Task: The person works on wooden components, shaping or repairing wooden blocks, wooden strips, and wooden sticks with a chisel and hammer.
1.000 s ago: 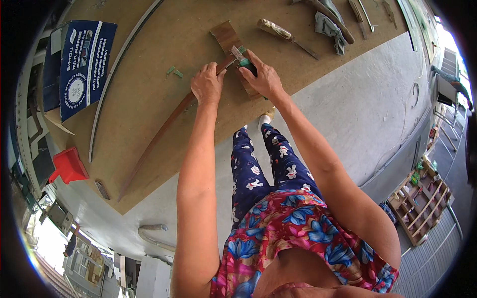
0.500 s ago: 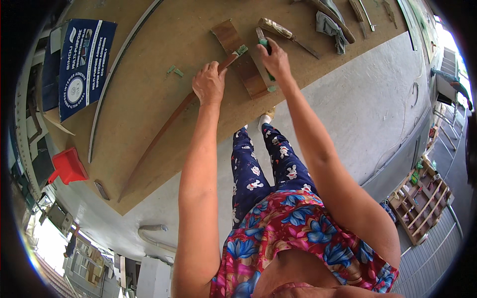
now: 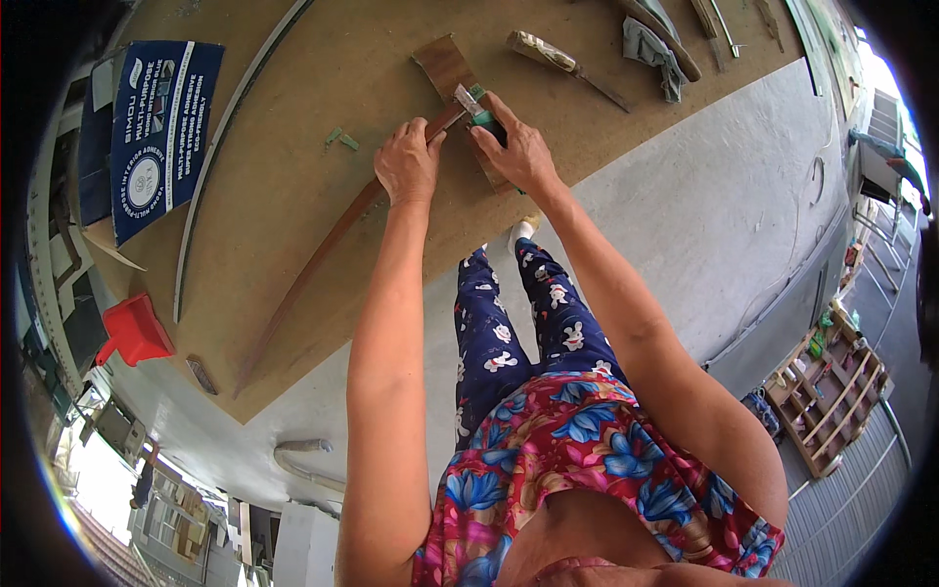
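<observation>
Two hands, both closed: left hand (image 3: 408, 168) clamped round the strip (image 3: 318, 252) near its upper end, right hand (image 3: 518, 152) gripping the knife (image 3: 483, 117). Long axis of strip: lower left to upper right. Upper end lies ahead-left of right hand, at the panel (image 3: 448, 67); blade contact, cannot tell. Left hand nearer.

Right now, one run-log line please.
left hand: gripping long brown strip | right hand: holding green-handled cutter, blade by strip's upper end | beneath: short brown board | nearby: wood-handled tool
</observation>
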A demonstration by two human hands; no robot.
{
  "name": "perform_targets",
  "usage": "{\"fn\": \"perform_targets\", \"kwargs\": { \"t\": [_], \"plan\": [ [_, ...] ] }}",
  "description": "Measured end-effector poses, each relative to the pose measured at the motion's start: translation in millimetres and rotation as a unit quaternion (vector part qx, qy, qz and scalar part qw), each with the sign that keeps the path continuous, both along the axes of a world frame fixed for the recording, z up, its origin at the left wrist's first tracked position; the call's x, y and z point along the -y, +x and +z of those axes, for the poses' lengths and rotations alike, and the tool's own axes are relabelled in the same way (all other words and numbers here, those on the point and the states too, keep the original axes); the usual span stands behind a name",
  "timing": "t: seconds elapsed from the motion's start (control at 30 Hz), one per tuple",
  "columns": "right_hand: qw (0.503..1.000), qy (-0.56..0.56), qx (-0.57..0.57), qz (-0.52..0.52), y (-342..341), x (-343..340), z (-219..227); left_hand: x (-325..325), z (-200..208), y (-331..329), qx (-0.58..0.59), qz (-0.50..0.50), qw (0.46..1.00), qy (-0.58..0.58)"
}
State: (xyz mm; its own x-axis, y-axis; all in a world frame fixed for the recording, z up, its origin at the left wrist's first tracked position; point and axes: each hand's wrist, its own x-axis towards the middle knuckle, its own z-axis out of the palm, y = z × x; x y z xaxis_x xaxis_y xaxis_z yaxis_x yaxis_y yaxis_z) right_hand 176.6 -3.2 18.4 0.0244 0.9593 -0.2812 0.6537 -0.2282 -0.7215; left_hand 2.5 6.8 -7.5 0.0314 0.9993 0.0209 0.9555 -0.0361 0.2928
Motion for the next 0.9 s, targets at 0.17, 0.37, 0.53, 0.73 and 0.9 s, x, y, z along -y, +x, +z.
{"fn": "perform_targets", "kwargs": {
  "t": [0.17,0.37,0.53,0.73,0.9],
  "plan": [
    [1.0,0.01,0.006,-0.025,-3.3,-5.5,-2.3,-1.0,0.0,-2.9,0.003,0.003,1.0,0.004],
    [0.997,0.055,0.041,-0.044,25.4,-42.5,-19.4,-1.6,0.2,4.3,-0.003,-0.005,1.0,-0.004],
    [0.999,0.015,-0.046,0.01,7.5,-12.1,-8.5,0.3,3.4,0.3,-0.007,-0.006,1.0,-0.008],
    [0.999,0.009,-0.044,0.013,4.3,-12.9,-5.8,0.4,4.5,-1.6,-0.003,-0.011,1.0,-0.007],
    [0.998,0.005,-0.061,0.011,8.1,-19.4,-9.5,-1.4,6.2,3.3,-0.006,-0.006,1.0,-0.026]
  ]
}}
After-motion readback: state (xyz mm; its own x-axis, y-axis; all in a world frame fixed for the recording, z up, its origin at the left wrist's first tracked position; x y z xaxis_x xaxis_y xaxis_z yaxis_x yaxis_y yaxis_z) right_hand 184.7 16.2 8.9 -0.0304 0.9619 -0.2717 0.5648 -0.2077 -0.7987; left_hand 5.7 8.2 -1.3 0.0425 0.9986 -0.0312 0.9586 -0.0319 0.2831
